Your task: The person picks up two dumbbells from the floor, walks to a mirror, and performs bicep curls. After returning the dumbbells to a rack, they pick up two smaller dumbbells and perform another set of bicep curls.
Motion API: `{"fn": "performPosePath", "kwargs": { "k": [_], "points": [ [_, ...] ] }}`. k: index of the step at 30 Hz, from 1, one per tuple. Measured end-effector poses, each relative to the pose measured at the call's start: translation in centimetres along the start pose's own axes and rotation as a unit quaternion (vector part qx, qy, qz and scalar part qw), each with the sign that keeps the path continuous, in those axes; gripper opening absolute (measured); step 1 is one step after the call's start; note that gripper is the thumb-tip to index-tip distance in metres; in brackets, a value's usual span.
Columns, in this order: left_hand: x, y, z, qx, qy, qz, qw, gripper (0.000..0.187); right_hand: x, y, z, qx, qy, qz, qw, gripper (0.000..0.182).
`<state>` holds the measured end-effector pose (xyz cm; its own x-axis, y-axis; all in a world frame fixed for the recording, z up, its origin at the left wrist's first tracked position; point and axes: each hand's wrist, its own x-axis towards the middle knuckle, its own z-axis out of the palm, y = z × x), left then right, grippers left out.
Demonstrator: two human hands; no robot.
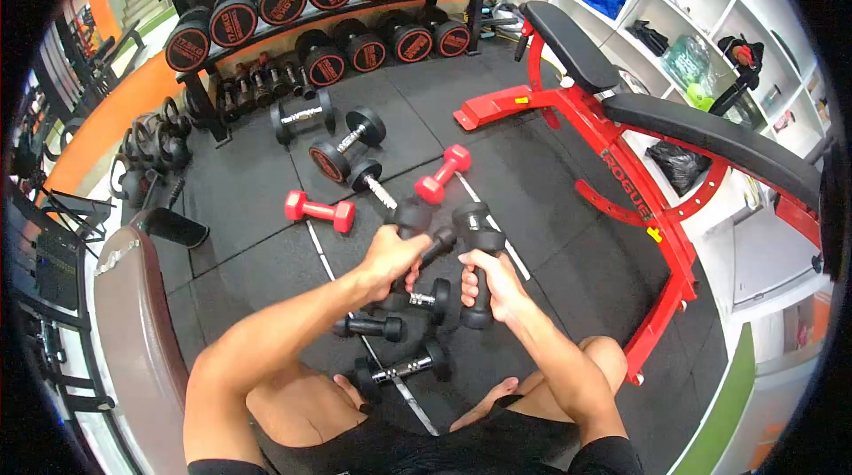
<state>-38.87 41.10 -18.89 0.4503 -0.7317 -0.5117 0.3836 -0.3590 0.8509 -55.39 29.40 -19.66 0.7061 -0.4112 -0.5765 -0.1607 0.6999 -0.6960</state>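
My left hand [398, 259] is closed around a black dumbbell, whose upper head [410, 218] shows above the fist. My right hand [491, 280] wraps the handle of another black dumbbell [477, 311], held upright to the right of the first. Just ahead of the right fist lies a black dumbbell with a chrome part [472, 216]. A small black dumbbell [438, 245] shows between the hands. Below them on the floor are a chrome-handled dumbbell [429, 299], a small black one [368, 327] and another chrome-handled one [401, 369] near my feet.
Two red dumbbells, one left [319, 211] and one ahead [443, 173], lie beyond. Larger chrome-handled dumbbells [303, 116] sit farther off, before a dumbbell rack [333, 12]. A red bench frame [612, 151] stands at right, a brown padded bench [140, 333] at left.
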Motion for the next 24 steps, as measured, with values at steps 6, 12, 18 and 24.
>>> {"fn": "performPosePath", "kwargs": {
  "k": [6,12,18,24],
  "points": [
    [-3.6,-0.5,1.0,-0.078,0.001,-0.015,0.997,0.025,-0.9,-1.1,0.6,-0.010,-0.044,0.024,0.999,0.021],
    [-3.5,-1.6,1.5,-0.050,-0.032,-0.009,0.998,0.024,-0.5,-1.1,0.3,-0.032,-0.080,0.021,0.996,0.018],
    [-3.2,-2.3,2.3,-0.159,-0.070,0.006,0.985,0.021,-0.6,-1.1,1.0,-0.047,-0.090,0.014,0.995,0.021],
    [-2.3,-1.6,3.2,-0.220,-0.096,-0.030,0.970,0.022,0.4,-0.2,0.5,-0.048,-0.109,0.040,0.992,0.019]
  ]
}}
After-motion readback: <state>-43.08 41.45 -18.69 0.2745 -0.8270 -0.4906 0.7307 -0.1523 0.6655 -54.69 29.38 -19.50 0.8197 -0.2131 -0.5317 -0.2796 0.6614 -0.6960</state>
